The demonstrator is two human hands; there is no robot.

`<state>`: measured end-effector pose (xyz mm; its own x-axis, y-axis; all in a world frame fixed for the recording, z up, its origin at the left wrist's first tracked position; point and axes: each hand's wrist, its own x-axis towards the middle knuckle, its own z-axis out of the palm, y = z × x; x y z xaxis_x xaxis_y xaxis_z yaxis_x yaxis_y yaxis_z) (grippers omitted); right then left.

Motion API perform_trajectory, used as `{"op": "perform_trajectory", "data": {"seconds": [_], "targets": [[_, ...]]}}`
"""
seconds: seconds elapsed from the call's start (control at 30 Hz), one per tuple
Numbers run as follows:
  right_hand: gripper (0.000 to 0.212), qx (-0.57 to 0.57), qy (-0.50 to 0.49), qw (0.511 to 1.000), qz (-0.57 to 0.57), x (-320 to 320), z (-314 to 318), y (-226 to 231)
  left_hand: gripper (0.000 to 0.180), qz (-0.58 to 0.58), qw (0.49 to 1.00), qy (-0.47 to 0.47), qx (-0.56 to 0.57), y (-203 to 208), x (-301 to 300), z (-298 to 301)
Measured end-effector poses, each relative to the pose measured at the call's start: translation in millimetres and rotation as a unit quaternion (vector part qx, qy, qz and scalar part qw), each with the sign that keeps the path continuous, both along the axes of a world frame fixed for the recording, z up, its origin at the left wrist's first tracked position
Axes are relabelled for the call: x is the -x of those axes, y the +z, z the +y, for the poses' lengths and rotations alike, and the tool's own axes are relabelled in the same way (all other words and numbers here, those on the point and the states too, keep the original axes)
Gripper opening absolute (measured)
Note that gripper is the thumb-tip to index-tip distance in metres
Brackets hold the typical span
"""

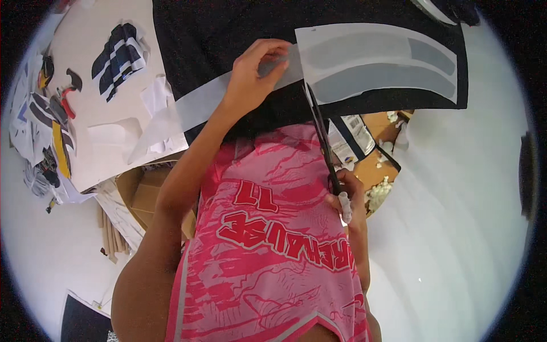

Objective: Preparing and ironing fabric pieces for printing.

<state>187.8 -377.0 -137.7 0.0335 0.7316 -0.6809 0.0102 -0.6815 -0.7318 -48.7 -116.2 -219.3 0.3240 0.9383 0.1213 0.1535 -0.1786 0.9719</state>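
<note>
Grey-striped white sheet (pixel 376 62) (black scissors (pixel 322 134) midway)

Bright, even daylight is washing out the white table (pixel 456 188) toward three o'clock; fisheye distortion is bending edges, a dark vignette is ringing the rim, and detail is softening outward.

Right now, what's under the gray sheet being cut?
Black fabric lies under the gray sheet. The scissors slip beneath its edge. What the fabric covers is hidden.

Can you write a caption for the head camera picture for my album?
Right hand cuts a grey film sheet with black scissors while the left hand holds it.
</note>
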Motion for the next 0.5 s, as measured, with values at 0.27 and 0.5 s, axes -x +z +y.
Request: {"op": "perform_trajectory", "data": {"seconds": [0.27,0.5], "targets": [[0.045,0.015,-0.045,0.997,0.057,25.5,20.5,-16.5,0.034,-0.042,0.998,0.013,0.036,-4.9,13.6,4.8],[0.041,-0.032,-0.049,0.998,0.029,39.1,27.4,-34.0,0.033,-0.024,1.0,0.007,0.007,-2.9,13.7,2.9]]}}
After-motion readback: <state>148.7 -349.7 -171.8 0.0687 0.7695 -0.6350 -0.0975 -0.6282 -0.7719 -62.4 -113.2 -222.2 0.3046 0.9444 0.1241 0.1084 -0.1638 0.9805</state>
